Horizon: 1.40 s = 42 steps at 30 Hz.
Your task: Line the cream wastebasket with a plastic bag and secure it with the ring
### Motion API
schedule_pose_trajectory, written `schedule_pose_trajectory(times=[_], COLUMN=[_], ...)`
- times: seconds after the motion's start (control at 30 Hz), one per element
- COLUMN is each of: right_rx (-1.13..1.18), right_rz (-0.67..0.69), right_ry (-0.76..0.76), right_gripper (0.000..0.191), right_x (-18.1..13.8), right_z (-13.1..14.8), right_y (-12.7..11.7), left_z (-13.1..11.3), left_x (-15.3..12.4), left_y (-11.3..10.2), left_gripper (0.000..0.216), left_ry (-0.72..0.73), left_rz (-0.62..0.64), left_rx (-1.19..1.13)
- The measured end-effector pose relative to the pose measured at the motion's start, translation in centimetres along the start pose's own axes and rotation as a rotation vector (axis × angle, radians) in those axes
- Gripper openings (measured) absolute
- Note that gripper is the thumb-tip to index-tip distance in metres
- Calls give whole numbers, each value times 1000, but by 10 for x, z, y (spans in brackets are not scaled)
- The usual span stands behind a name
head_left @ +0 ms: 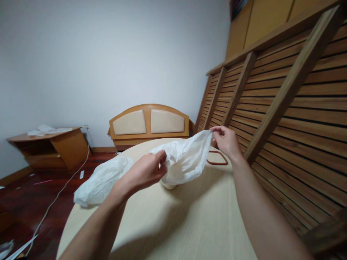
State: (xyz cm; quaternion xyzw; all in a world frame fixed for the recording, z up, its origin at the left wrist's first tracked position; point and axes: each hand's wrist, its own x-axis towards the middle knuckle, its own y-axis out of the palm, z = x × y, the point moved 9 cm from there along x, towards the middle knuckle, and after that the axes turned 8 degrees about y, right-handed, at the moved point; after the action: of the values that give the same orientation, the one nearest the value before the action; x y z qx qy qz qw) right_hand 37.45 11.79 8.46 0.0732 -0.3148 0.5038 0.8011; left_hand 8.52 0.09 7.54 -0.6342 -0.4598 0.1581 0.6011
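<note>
A thin white plastic bag (184,159) is stretched in the air above a round pale wooden table (189,220). My left hand (146,171) is closed on the bag's middle, with the loose end (103,180) drooping over the table's left edge. My right hand (226,141) pinches the bag's upper right corner with fingers together. A small pale object (168,186) sits on the table under the bag, mostly hidden. A reddish-brown rubber ring (217,157) lies flat on the table just below my right hand.
A slatted wooden bed frame (284,97) leans along the right side. A wooden headboard (149,122) stands against the far wall. A low wooden cabinet (51,146) sits at the left, with a white cable (59,191) trailing over the dark red floor.
</note>
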Motion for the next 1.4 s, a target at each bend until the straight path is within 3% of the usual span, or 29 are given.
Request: schedule_pose_trajectory(times=[0.2,0.43,0.53,0.67,0.83,0.93,1.03,1.2,1.4], right_rx=[44,-59,-121,-160,-137,-133,-137,-140,-144], right_rz=[154,407,506,542,491,477,475,458,452], right_ry=[-185,-501,-552,-579,-526,-513,-509,-494,-485], right_gripper=[21,15,17,12,7,7,8,8,7], right_x=[-33,-88,-102,-106,-96,-93,-92,-90,-90], right_z=[72,140,145,141,135,133,132,130,130], right_y=[24,52,68,80,75,72,71,71,71], left_z=[4,2,-1,-3,-3,-10,-10,-1,-1], left_x=[5,5,5,6,6,5,3,7,14], left_y=[-19,-17,-14,-13,-13,-10,-6,-2,-4], left_gripper=[20,25,25,25,23,12,23,41,16], left_ry=[84,111,113,119,129,207,250,250,242], left_rz=[-272,-260,-235,-226,-248,-185,-154,-216,-293], left_rx=[-106,-355,-455,-502,-539,-450,-378,-399,-537])
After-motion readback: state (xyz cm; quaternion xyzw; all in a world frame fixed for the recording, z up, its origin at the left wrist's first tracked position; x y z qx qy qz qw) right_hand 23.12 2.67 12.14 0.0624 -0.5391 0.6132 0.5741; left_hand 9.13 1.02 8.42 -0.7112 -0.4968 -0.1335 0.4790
